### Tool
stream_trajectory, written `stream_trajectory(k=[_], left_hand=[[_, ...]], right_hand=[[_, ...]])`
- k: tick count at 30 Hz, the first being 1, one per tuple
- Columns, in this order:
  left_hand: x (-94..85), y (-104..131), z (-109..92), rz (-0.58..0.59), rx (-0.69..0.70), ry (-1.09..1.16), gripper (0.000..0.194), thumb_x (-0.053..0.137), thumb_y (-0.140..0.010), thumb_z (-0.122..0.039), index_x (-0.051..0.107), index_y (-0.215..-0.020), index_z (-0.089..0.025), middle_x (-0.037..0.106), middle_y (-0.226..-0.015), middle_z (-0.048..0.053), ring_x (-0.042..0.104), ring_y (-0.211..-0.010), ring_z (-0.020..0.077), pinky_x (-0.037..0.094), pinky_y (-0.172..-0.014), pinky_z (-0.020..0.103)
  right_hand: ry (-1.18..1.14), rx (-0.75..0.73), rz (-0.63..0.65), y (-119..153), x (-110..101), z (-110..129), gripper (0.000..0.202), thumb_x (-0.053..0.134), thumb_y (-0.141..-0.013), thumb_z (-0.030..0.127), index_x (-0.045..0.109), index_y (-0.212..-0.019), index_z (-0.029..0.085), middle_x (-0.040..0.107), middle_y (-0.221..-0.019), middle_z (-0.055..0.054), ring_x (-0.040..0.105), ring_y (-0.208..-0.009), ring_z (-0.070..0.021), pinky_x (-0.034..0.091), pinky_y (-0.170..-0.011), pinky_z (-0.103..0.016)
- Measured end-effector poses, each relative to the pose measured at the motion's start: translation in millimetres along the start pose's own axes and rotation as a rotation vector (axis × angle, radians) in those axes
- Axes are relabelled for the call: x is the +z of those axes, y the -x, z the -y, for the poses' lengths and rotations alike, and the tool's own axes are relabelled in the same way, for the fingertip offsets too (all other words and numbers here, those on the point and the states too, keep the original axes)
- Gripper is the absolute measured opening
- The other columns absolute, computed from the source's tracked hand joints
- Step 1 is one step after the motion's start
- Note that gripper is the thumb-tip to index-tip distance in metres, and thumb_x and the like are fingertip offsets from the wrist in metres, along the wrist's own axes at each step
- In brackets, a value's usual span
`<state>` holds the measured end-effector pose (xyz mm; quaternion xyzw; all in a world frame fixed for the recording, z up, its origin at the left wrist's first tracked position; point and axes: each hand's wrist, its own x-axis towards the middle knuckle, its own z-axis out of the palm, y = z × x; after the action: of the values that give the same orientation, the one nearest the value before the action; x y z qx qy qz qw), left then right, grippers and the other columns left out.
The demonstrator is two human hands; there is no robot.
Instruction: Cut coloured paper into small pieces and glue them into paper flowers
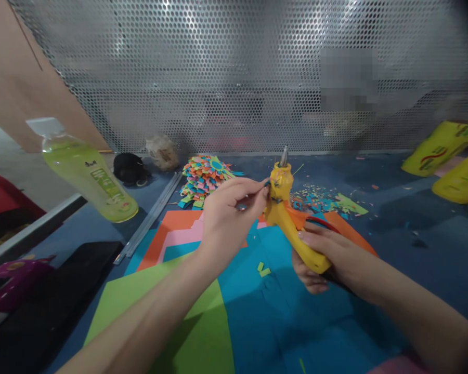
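A yellow hot glue gun (281, 197) stands with its metal nozzle up, its lower part in the grip of my right hand (327, 249). A red curved piece (323, 224) shows just above that hand; I cannot tell whether it belongs to the gun. Beside the gun's body, thumb and fingertips of my left hand (234, 208) are pinched together at a tiny dark blue bit (267, 185), too small to name. Beneath both hands lie blue paper sheets (273, 311), with small green paper pieces (263, 269) on top. A green sheet (171, 322) lies under my left forearm.
Behind my left hand is a bundle of multicoloured paper strips (203, 176). Paper scraps (320, 200) are scattered behind the gun. On the left are a drink bottle (89, 176), clear sticks (152, 215) and a black flat object (70, 296). Yellow containers (440, 148) stand far right, before a perforated metal panel (226, 62).
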<state>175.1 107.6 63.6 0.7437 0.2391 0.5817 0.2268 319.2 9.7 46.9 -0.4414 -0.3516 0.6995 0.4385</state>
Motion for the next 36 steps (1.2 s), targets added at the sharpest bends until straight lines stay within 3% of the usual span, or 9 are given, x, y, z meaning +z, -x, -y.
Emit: stream_trajectory(k=[4,9,13,16,20,26,32,36], left_hand=[[2.0,2,-3,-0.072,0.039,-0.031,0.010,0.064,-0.070,-0.013,0.067,-0.063,-0.019,0.065,-0.065,0.000,0.057,-0.060,0.0106,0.048,-0.056,0.022],[-4.1,-6,-5,-0.109,-0.114,0.037,0.013,0.062,-0.071,-0.014,0.065,-0.059,-0.018,0.061,-0.056,-0.002,0.052,-0.050,0.0091,0.044,-0.046,0.021],[-11.9,-14,4,-0.184,-0.200,0.085,0.014,0.061,-0.074,-0.022,0.067,-0.062,-0.018,0.054,-0.046,-0.004,0.047,-0.042,0.0080,0.040,-0.040,0.020],[-11.0,-13,8,-0.146,-0.208,0.067,0.010,0.063,-0.072,-0.020,0.069,-0.064,-0.018,0.059,-0.049,-0.003,0.046,-0.041,0.0074,0.038,-0.038,0.020],[-4.8,-5,4,-0.067,-0.130,-0.012,0.009,0.062,-0.071,-0.016,0.069,-0.065,-0.018,0.068,-0.063,0.000,0.051,-0.046,0.0080,0.040,-0.040,0.020],[-3.2,-1,1,-0.050,-0.004,-0.130,0.010,0.061,-0.071,-0.013,0.068,-0.068,-0.018,0.070,-0.070,0.001,0.055,-0.052,0.0089,0.046,-0.048,0.020],[-2.5,2,3,-0.063,0.125,-0.223,0.010,0.060,-0.074,-0.012,0.068,-0.074,-0.018,0.069,-0.071,0.001,0.055,-0.053,0.0090,0.047,-0.050,0.021],[-1.1,5,3,-0.010,0.219,-0.252,0.012,0.059,-0.074,-0.010,0.069,-0.077,-0.017,0.071,-0.080,0.005,0.063,-0.068,0.0137,0.052,-0.062,0.025]], right_hand=[[0.051,-0.038,-0.066,2,3,-2,0.035,0.062,-0.072,0.049,0.042,-0.071,0.020,0.046,-0.045,0.006,0.037,-0.038,-0.0073,0.029,-0.038,-0.020],[-0.053,-0.028,0.000,3,0,5,0.035,0.059,-0.075,0.046,0.043,-0.061,0.019,0.041,-0.046,0.006,0.029,-0.038,-0.0050,0.023,-0.037,-0.019],[-0.103,0.036,-0.025,2,-5,10,0.045,0.041,-0.085,0.046,0.041,-0.051,0.016,0.034,-0.045,0.004,0.026,-0.039,-0.0049,0.020,-0.038,-0.019],[-0.122,0.074,0.013,3,-8,12,0.049,0.035,-0.087,0.046,0.042,-0.049,0.016,0.032,-0.046,0.004,0.024,-0.039,-0.0052,0.018,-0.038,-0.020],[-0.130,0.163,0.092,4,-9,12,0.046,0.036,-0.085,0.047,0.042,-0.051,0.016,0.032,-0.045,0.005,0.023,-0.039,-0.0054,0.016,-0.039,-0.020],[-0.110,0.173,0.164,4,-9,10,0.047,0.043,-0.082,0.050,0.042,-0.049,0.017,0.032,-0.045,0.005,0.023,-0.039,-0.0056,0.017,-0.039,-0.020],[-0.085,0.138,0.131,3,-8,7,0.047,0.039,-0.084,0.048,0.041,-0.048,0.017,0.030,-0.045,0.005,0.022,-0.040,-0.0063,0.016,-0.039,-0.021],[-0.083,0.134,0.096,1,-8,6,0.047,0.039,-0.083,0.049,0.042,-0.049,0.016,0.031,-0.045,0.004,0.023,-0.040,-0.0062,0.018,-0.039,-0.020]])
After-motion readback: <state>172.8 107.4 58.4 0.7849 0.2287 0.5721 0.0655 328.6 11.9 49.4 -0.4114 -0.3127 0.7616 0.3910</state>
